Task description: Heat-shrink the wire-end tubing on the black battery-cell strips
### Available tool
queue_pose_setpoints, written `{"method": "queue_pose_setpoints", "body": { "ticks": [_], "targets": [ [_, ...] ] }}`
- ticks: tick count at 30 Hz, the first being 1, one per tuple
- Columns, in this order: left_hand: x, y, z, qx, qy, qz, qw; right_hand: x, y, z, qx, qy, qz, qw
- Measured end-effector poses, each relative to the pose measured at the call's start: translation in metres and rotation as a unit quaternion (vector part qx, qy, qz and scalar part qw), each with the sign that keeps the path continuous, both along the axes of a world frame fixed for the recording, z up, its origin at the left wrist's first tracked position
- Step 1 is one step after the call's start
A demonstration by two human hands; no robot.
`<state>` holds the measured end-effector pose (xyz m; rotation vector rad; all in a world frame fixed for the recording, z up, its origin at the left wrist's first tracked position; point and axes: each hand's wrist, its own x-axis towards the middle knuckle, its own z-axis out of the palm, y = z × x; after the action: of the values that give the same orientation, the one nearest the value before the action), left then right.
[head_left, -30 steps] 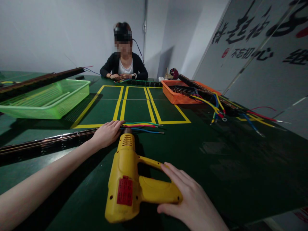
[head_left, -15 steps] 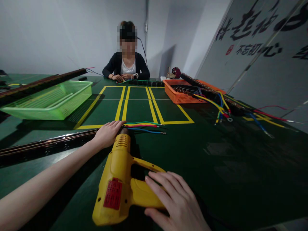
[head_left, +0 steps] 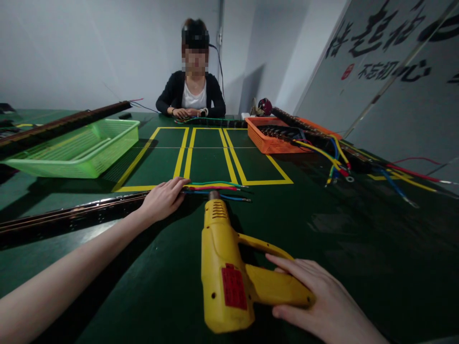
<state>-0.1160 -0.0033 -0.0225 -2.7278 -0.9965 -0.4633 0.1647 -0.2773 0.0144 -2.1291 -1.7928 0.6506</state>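
My right hand (head_left: pixel 319 298) grips the handle of a yellow heat gun (head_left: pixel 225 267) lying on the green table (head_left: pixel 322 248), its nozzle pointing away from me at a bundle of green, red and blue wires (head_left: pixel 218 187). My left hand (head_left: pixel 163 198) rests palm down on the end of a long dark strip (head_left: pixel 71 215), fingers curled over where the wires leave it. The nozzle tip sits just short of the wires, to the right of my left hand.
A green basket (head_left: pixel 82 148) stands at the left with another dark strip across it. An orange basket (head_left: pixel 272 136) with wired strips sits at the right. Yellow tape lines (head_left: pixel 186 153) mark boxes. A person sits at the far end, hands on the table.
The heat gun has swung to the right along the wires with my right hand. My left hand has stayed on the strip's end.
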Motion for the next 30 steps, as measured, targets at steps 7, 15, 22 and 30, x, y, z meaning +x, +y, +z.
{"method": "queue_pose_setpoints", "body": {
  "ticks": [7,15,22,30],
  "targets": [
    [-0.002,-0.001,0.0,0.021,-0.065,-0.048,0.997,0.052,-0.029,-0.009,-0.004,-0.016,-0.034,0.999],
    [-0.001,0.002,-0.002,0.029,-0.07,-0.063,0.995,0.066,-0.036,-0.008,0.003,-0.043,-0.045,0.998],
    [0.0,0.002,-0.003,0.023,-0.071,-0.06,0.995,0.055,-0.035,-0.009,-0.001,-0.053,-0.032,0.998],
    [0.0,0.004,-0.004,0.03,-0.05,-0.07,0.996,0.007,-0.009,-0.004,-0.017,-0.027,0.001,0.999]
  ]
}}
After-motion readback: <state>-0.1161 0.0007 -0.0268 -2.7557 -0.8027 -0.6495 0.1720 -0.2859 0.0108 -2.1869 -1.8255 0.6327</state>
